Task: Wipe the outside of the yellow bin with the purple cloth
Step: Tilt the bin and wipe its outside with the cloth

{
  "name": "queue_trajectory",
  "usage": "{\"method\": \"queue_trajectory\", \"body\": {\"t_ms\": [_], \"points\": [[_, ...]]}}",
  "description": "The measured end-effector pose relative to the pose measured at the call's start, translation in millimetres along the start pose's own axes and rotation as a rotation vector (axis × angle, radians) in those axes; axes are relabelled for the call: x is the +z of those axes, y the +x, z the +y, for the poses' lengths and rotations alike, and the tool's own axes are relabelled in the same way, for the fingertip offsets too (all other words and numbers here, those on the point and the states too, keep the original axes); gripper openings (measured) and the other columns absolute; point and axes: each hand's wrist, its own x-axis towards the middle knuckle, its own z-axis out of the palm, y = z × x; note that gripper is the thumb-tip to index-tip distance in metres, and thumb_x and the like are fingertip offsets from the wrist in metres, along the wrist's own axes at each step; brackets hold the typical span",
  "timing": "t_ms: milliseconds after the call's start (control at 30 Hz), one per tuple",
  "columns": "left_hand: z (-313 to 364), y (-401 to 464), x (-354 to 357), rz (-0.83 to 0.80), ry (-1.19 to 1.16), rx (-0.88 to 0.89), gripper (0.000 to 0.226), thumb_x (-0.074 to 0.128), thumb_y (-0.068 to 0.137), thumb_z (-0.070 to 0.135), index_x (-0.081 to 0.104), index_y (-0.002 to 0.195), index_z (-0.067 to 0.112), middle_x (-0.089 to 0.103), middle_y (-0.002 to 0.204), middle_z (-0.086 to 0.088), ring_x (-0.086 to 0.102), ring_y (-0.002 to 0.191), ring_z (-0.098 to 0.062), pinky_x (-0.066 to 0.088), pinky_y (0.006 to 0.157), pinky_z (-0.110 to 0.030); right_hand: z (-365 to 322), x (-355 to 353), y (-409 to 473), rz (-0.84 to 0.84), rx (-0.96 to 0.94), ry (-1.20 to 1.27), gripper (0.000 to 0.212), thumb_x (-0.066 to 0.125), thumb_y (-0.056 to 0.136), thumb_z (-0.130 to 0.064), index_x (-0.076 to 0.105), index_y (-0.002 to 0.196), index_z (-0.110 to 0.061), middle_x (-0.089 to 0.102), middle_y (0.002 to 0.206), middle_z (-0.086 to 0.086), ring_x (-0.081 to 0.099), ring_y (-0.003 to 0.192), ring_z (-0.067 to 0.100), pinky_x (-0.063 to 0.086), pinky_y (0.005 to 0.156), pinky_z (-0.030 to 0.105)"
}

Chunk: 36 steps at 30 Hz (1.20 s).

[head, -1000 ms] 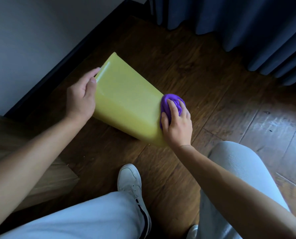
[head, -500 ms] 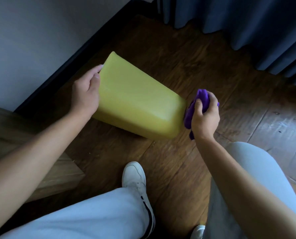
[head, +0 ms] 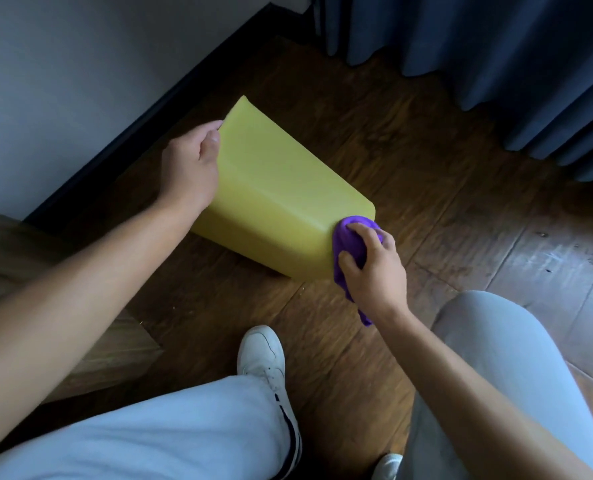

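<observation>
Change: half a second ago the right hand [head: 374, 268] held the purple cloth [head: 348, 249] off the yellow bin [head: 274, 199], just beside its right end; now the cloth is pressed against that end's near corner. Left hand [head: 189, 166] has kept its grip at the bin's other end.
Bin: lies on its side on the wooden floor [head: 409, 140], centre of the frame, running from upper left down to lower right.
Left hand: fingers curled over the bin's upper-left edge, thumb against the top face.
Right hand: fingers curled round the bunched cloth, pressing it on the bin's lower-right corner; a tail of cloth hangs below the wrist.
Edges: the bin's far long edge and right end stand free of anything; its near long edge rests on the floor.
Open room: bare floor stretches to the right and upper right of the bin, up to the blue curtain [head: 478, 46].
Left side: the dark baseboard [head: 142, 123] and the wall [head: 63, 64] run just behind the left hand, close to the bin's upper-left end.
Near side: a white shoe [head: 262, 355] and trouser legs [head: 170, 431] sit below the bin, apart from it.
Lower left: a wooden cabinet corner [head: 115, 355] lies under the left forearm.
</observation>
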Motion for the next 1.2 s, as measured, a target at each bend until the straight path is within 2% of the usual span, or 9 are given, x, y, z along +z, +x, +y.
{"method": "queue_trajectory", "body": {"t_ms": [133, 233, 367, 467, 633, 767, 867, 1033, 1200], "points": [[-0.5, 0.9, -0.8, 0.009, -0.009, -0.008, 0.038, 0.040, 0.111, 0.031, 0.056, 0.145, 0.025, 0.060, 0.144, 0.004, 0.054, 0.127, -0.005, 0.041, 0.097, -0.013, -8.8, -11.6, -14.6, 0.103, -0.049, 0.174, 0.044, 0.059, 0.084, -0.040, 0.059, 0.127, -0.044, 0.062, 0.114, -0.014, 0.057, 0.095, 0.003, 0.050, 0.081, 0.027], [5.7, 2.8, 1.9, -0.001, -0.069, -0.039, 0.038, 0.040, 0.111, 0.031, 0.054, 0.146, 0.029, 0.056, 0.146, 0.008, 0.052, 0.128, -0.004, 0.040, 0.099, -0.016, -21.8, -21.1, -8.3, 0.190, -0.125, 0.258, 0.043, 0.061, 0.086, -0.036, 0.060, 0.129, -0.040, 0.060, 0.115, -0.016, 0.053, 0.094, -0.005, 0.041, 0.082, 0.010], [19.5, -1.1, 9.9, -0.052, -0.160, -0.081, 0.040, 0.040, 0.108, 0.032, 0.050, 0.146, 0.039, 0.050, 0.144, 0.016, 0.052, 0.117, 0.004, 0.041, 0.090, -0.014, -60.2, -31.2, 16.5, 0.191, -0.288, 0.281, 0.045, 0.066, 0.093, -0.027, 0.062, 0.138, -0.030, 0.061, 0.140, -0.006, 0.057, 0.122, 0.011, 0.047, 0.097, 0.027], [33.4, -7.4, 21.9, -0.110, -0.195, -0.056, 0.041, 0.042, 0.104, 0.036, 0.055, 0.143, 0.038, 0.059, 0.143, 0.009, 0.058, 0.125, -0.008, 0.048, 0.103, -0.030, -103.0, -30.6, 36.2, 0.181, -0.423, 0.263, 0.047, 0.066, 0.093, -0.025, 0.062, 0.140, -0.029, 0.059, 0.150, -0.004, 0.052, 0.134, 0.015, 0.035, 0.105, 0.017], [44.8, -8.3, 26.1, -0.082, -0.273, 0.019, 0.034, 0.044, 0.106, 0.027, 0.070, 0.127, 0.031, 0.074, 0.117, 0.013, 0.065, 0.111, 0.004, 0.047, 0.091, -0.013, -148.9, -17.3, 63.4, 0.093, -0.460, 0.215, 0.049, 0.061, 0.099, -0.024, 0.056, 0.148, -0.027, 0.051, 0.158, -0.002, 0.041, 0.148, 0.020, 0.030, 0.121, 0.034], [41.7, -12.1, 14.3, -0.060, -0.270, -0.027, 0.029, 0.044, 0.107, 0.039, 0.072, 0.108, 0.045, 0.075, 0.101, 0.023, 0.067, 0.101, 0.008, 0.049, 0.079, -0.007, -145.4, -1.9, 69.5, 0.059, -0.515, 0.111, 0.052, 0.057, 0.103, -0.038, 0.049, 0.154, -0.029, 0.048, 0.160, -0.001, 0.039, 0.149, 0.024, 0.037, 0.117, 0.042], [32.0, -10.2, 12.2, -0.072, -0.217, 0.008, 0.032, 0.047, 0.105, 0.040, 0.069, 0.127, 0.035, 0.071, 0.119, 0.022, 0.063, 0.112, 0.009, 0.048, 0.088, -0.006, -132.1, 11.4, 69.1, 0.139, -0.507, 0.023, 0.054, 0.055, 0.102, -0.045, 0.049, 0.154, -0.030, 0.047, 0.159, 0.005, 0.045, 0.143, 0.031, 0.048, 0.105, 0.045], [18.4, -0.6, 7.8, -0.054, -0.129, -0.007, 0.040, 0.050, 0.105, 0.031, 0.057, 0.144, 0.027, 0.063, 0.140, 0.006, 0.060, 0.125, -0.006, 0.050, 0.107, -0.030, -98.7, 22.6, 73.8, 0.216, -0.403, -0.059, 0.052, 0.053, 0.102, -0.047, 0.052, 0.151, -0.030, 0.052, 0.155, 0.007, 0.052, 0.135, 0.034, 0.051, 0.099, 0.043], [7.3, 4.4, 0.9, -0.012, -0.134, -0.061, 0.038, 0.049, 0.107, 0.027, 0.058, 0.144, 0.027, 0.060, 0.145, 0.005, 0.055, 0.132, -0.007, 0.043, 0.107, -0.022, -60.9, 23.1, 74.5, 0.221, -0.306, -0.114, 0.052, 0.053, 0.100, -0.044, 0.053, 0.150, -0.029, 0.054, 0.152, 0.010, 0.054, 0.132, 0.038, 0.051, 0.098, 0.048]]}}
